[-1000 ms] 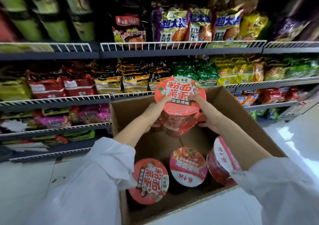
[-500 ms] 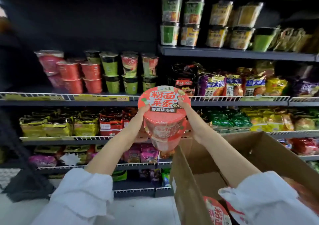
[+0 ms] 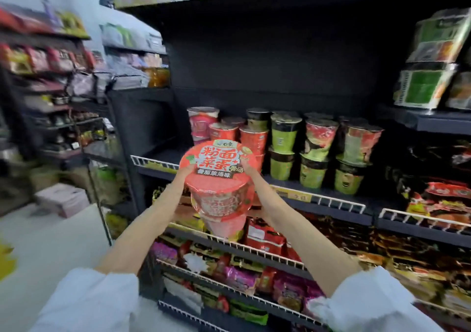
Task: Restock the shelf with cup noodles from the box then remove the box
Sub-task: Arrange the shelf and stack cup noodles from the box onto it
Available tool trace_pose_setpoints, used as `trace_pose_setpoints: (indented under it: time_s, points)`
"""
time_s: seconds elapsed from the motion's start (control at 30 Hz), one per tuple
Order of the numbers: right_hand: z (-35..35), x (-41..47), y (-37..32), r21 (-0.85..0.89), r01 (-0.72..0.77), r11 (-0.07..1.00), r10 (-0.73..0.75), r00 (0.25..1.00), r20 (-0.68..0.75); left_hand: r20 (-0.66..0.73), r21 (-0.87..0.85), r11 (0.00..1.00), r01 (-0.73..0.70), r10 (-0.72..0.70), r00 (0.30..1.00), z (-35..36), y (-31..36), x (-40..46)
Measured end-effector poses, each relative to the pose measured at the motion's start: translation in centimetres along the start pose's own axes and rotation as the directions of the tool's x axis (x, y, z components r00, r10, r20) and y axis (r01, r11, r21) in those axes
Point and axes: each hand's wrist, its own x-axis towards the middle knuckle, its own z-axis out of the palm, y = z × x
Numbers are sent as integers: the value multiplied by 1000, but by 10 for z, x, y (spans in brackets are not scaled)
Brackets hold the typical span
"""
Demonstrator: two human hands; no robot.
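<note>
Both arms are bare from wrist to above the elbow. White sleeves (image 3: 91, 301) of thin, creased cloth are pushed up and bunched behind each hand. The left hand (image 3: 187, 172) and right hand (image 3: 248, 171) wear nothing visible.

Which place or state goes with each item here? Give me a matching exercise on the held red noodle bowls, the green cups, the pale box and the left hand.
Items:
1. red noodle bowls
2. green cups
3. pale box
4. left hand

Places or states:
A. on the floor at far left
B. stacked two high on the wire-fronted shelf
C. gripping the bowls' left side
D. held up in front of the shelf between left hand and right hand

Pairs: 1-D, 2-B, 3-A, 4-C
</note>
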Motion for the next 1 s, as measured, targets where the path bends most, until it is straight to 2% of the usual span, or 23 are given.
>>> trace_pose_setpoints:
  time_s: [0.13,0.4,0.57,0.73,0.83,0.93,1.0]
  points:
    - [42,71,-27,-9,64,998,-63,994,93,-150,-74,997,-27,15,989,-42,28,56]
    - [122,207,-67,14,204,979,-204,975,84,-210,-52,985,-161,147,967,-117,86,172]
    - [169,293,-90,77,174,982,-173,985,-19,-170,-87,969,-230,213,962,-147,121,260]
    - [191,365,-100,114,186,976,-169,975,-142,-97,-146,953,-264,252,963,-146,129,339]
    - [197,415,-90,105,131,986,-100,962,-256,-23,-195,950,-242,243,970,-149,129,383]
    - [200,468,-72,189,79,979,-28,965,-259,53,-191,955,-225,239,970,-151,116,431]
    - [204,490,-63,169,71,983,-29,971,-237,72,-98,970,-224,231,970,-150,101,461]
